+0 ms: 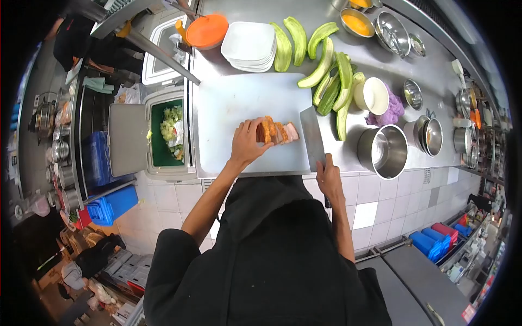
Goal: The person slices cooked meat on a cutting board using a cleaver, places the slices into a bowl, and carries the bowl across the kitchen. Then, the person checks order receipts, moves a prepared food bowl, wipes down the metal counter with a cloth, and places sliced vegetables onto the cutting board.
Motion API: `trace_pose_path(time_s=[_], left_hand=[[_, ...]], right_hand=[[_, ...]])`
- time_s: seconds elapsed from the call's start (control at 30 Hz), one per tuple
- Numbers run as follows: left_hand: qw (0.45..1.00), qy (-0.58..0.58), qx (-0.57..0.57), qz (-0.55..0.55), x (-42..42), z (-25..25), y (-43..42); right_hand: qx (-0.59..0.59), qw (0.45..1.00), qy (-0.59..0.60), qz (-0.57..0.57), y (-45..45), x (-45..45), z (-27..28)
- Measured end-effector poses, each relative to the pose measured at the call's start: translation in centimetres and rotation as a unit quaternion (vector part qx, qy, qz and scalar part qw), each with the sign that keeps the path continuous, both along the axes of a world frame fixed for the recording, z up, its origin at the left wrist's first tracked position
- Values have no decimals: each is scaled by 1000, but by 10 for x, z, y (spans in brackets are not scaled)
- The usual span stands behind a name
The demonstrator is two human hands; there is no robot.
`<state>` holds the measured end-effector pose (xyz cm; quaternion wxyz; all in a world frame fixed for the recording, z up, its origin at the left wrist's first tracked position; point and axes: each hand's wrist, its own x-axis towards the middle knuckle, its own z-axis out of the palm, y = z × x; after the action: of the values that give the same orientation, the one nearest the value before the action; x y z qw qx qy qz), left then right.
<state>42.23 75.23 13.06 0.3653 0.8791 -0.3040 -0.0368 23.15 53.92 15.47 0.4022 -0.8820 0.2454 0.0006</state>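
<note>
Counter: a long steel surface (443, 118) by which the person is stood; the board, plates, gourds and bowls are borne on it.
Cutting board: a broad pale board (228, 98), on which the meat is laid toward the near side; slicing is judged to be in hand, since cut faces are shown.
Green gourds: peeled lengths (296, 38) are spread beyond the board and along its right side.
Steel pot: a deep pot (382, 152) is set well to the right of the board.
Cleaver: the wide blade (312, 136) is held at the board's right edge, apart from the meat; for another cut, it would need to be brought left over the meat, with the guiding fingertips tucked back.
Left hand: the meat's left end is spanned by a narrow grip (249, 144), fingers on the far side and thumb on the near side.
Right hand: the cleaver's handle is wrapped by closed fingers (330, 179).
Meat: a browned piece (267, 130) is lodged between the left thumb and fingers, its cut part projecting rightward beyond them.
Slices: the paler pieces (291, 132) are lined up at the meat's right end, between left hand and blade, clear of both.
</note>
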Motion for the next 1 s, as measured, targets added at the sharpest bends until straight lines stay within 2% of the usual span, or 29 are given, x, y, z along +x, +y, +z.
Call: trace_pose_path(time_s=[0.07,0.23,0.33,0.4,0.47,0.53,0.6,0.63,0.7,0.77,0.8,0.87,0.93,1.0], left_hand=[[998,-43,45,-13,2,-2,-1],[997,-52,15,-48,10,-11,19],[998,-35,56,3,4,3,42],[989,-14,131,72,4,10,71],[981,-15,177,79,7,10,103],[974,34,211,80,5,8,116],[974,-8,221,55,7,11,114],[974,-4,219,54,5,9,106],[992,-7,128,12,10,12,62],[998,-32,-17,-59,15,3,20],[998,-29,-16,-55,18,-4,14],[992,68,54,-93,25,-13,6],[994,39,61,-84,30,-14,26],[973,57,216,-60,37,-8,55]], right_hand=[[-8,1000,-14,-1,-2,6,-1],[-22,1000,-4,18,0,5,1],[-17,1000,3,9,2,3,-2],[-18,1000,16,7,2,6,-2],[4,1000,20,-13,4,6,-1],[-3,999,33,-9,5,7,-2],[5,1000,24,-11,5,8,-1],[3,1000,28,-12,7,7,-1],[-9,1000,27,-12,7,9,-1],[-15,1000,27,-2,2,5,-11],[-19,1000,22,6,3,4,-14],[-28,999,20,12,4,4,-10],[-31,999,17,15,7,10,-7],[-37,998,54,-1,12,13,5]])
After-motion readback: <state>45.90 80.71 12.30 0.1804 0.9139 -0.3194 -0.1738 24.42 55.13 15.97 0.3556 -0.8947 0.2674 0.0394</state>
